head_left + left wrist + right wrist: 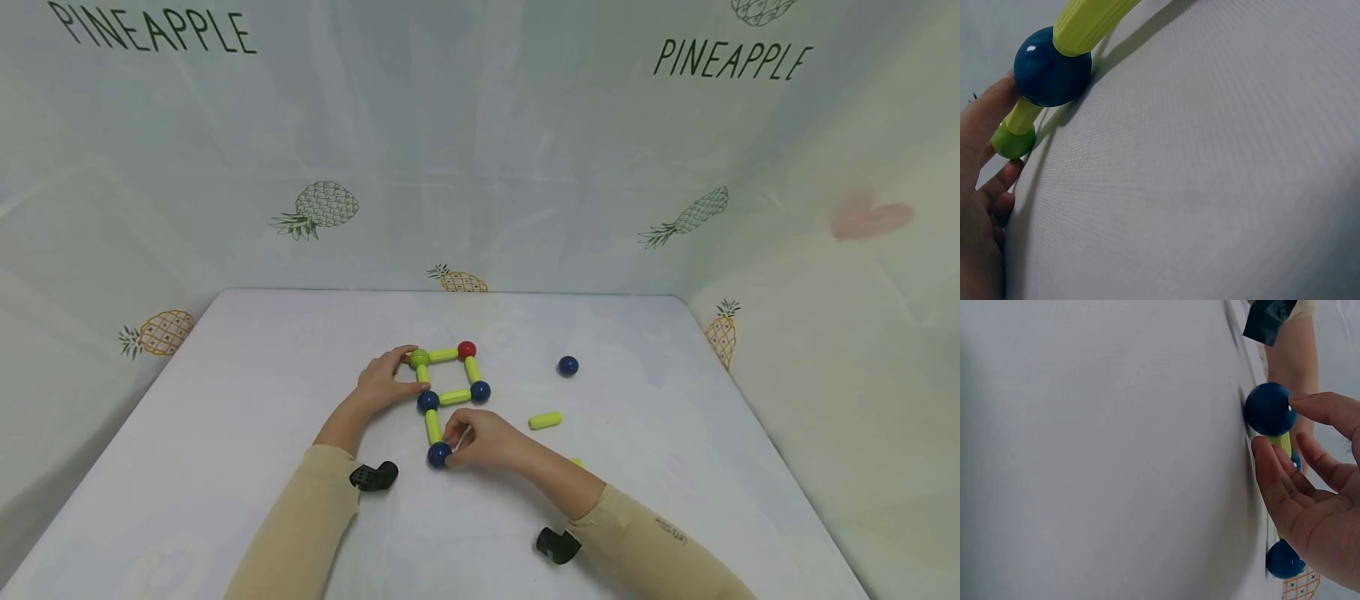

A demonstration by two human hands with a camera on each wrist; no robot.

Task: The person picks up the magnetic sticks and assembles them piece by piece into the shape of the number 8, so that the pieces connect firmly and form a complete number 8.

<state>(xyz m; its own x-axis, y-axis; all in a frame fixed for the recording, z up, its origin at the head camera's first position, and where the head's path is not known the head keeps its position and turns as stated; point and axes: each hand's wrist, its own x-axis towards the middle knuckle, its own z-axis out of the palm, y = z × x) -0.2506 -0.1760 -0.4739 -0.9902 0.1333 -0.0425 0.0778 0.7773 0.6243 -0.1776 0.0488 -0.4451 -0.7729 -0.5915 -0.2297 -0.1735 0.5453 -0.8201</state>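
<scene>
Yellow-green rods and balls form a four-sided frame on the table, with a green ball (419, 359), a red ball (467, 350) and two blue balls at its corners. From the near left corner ball (428, 402), another rod (433, 427) runs toward the person, ending in a blue ball (439, 455). My left hand (386, 382) holds the frame's left side, fingers at the green ball and thumb by the near left corner. My right hand (487, 439) pinches the end blue ball (1270, 409) between thumb and fingertips.
A loose blue ball (567, 366) lies to the right on the white table (660, 500), with a loose yellow-green rod (545, 421) nearer. Another yellow-green piece (576, 462) shows partly behind the right forearm. Black wrist devices (558, 546) sit by both sleeves. A pineapple-print cloth (487, 167) hangs behind.
</scene>
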